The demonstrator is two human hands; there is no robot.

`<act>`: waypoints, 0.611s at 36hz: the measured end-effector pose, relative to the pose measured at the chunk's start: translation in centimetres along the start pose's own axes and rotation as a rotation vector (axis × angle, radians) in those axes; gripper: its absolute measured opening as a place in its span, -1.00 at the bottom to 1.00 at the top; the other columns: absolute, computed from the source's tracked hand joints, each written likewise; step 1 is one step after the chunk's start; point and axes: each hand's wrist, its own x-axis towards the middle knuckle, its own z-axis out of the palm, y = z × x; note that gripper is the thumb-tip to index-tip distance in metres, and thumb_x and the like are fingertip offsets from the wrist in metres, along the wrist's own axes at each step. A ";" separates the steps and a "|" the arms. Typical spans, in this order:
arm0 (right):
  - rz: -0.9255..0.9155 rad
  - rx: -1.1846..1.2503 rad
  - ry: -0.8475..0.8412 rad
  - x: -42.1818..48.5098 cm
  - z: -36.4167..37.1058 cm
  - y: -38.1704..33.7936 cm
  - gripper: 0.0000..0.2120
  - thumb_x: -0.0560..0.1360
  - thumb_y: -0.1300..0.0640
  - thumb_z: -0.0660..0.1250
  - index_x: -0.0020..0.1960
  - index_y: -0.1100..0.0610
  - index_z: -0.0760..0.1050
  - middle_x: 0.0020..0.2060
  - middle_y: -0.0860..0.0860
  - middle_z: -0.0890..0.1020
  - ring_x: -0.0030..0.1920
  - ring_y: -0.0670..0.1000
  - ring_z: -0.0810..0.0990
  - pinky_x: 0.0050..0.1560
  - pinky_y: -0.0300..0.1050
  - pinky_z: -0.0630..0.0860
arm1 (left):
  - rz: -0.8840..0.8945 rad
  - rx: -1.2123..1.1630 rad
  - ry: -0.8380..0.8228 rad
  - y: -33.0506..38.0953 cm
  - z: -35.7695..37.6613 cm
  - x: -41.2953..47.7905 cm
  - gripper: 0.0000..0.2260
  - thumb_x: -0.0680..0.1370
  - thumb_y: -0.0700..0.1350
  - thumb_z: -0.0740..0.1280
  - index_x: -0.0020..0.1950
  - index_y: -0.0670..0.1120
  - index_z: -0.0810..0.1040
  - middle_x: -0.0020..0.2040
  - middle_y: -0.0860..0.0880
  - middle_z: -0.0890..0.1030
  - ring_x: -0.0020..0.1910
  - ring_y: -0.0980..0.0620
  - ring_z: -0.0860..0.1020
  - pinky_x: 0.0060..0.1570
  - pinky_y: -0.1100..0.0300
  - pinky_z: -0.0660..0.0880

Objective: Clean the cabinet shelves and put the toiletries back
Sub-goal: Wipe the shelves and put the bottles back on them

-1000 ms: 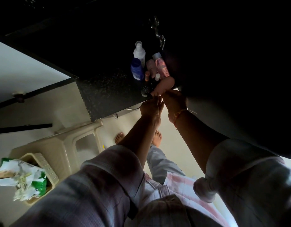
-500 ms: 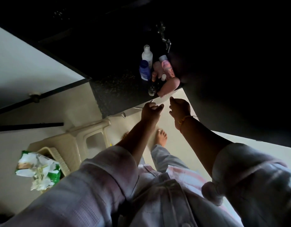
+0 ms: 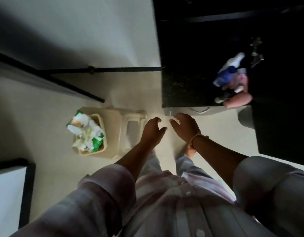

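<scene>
Several toiletries stand bunched on the dark speckled counter (image 3: 185, 86) at the upper right: a white bottle (image 3: 235, 61), a blue bottle (image 3: 224, 76), a pink tube (image 3: 242, 79) and a pink bottle (image 3: 237, 100) lying at the counter's front edge. My left hand (image 3: 152, 131) and my right hand (image 3: 184, 128) hover side by side below the counter edge, over the floor. Both have curled, parted fingers and hold nothing. A thin bracelet circles my right wrist. The picture is blurred.
A beige plastic stool (image 3: 129, 132) stands on the pale floor left of my hands. Beside it a small bin (image 3: 95, 150) holds green and white wrappers. A metal tap (image 3: 256, 52) rises behind the toiletries. Black tripod legs (image 3: 76, 88) cross the floor at left.
My hands left the toiletries, dropped away from the counter edge and opened. My view swung left and down, so the counter now sits at the upper right.
</scene>
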 end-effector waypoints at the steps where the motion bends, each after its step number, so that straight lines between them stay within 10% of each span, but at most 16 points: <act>1: -0.049 -0.037 -0.026 0.2 1.1 -1.4 -0.63 0.56 -0.06 0.29 0.26 0.13 0.50 0.20 0.12 0.58 0.20 0.14 0.54 0.18 -0.06 0.48 | -0.009 -0.010 0.040 -1.3 -1.0 -0.2 -0.64 0.53 -0.04 0.38 0.29 -0.12 0.47 0.26 -0.07 0.53 0.28 -0.02 0.45 0.24 0.21 0.31; 13: -0.507 -0.544 -0.363 2.2 14.8 -17.9 -0.45 0.58 -0.07 0.25 0.49 0.11 0.27 0.43 0.15 0.37 0.43 0.18 0.33 0.40 0.02 0.30 | -0.285 -0.114 0.743 -18.7 -12.9 -2.9 -0.79 0.53 -0.13 0.36 0.14 -0.15 0.55 0.12 -0.15 0.55 0.17 -0.15 0.46 0.23 0.04 0.35; 22: -0.533 -0.760 -0.495 2.6 20.4 -22.2 -0.45 0.56 -0.06 0.24 0.49 0.08 0.24 0.44 0.15 0.34 0.43 0.20 0.32 0.39 0.11 0.34 | -0.498 -0.246 0.461 -27.2 -15.1 -0.8 -0.54 0.49 0.02 0.42 0.33 -0.13 0.45 0.29 -0.15 0.46 0.32 -0.15 0.39 0.32 0.07 0.27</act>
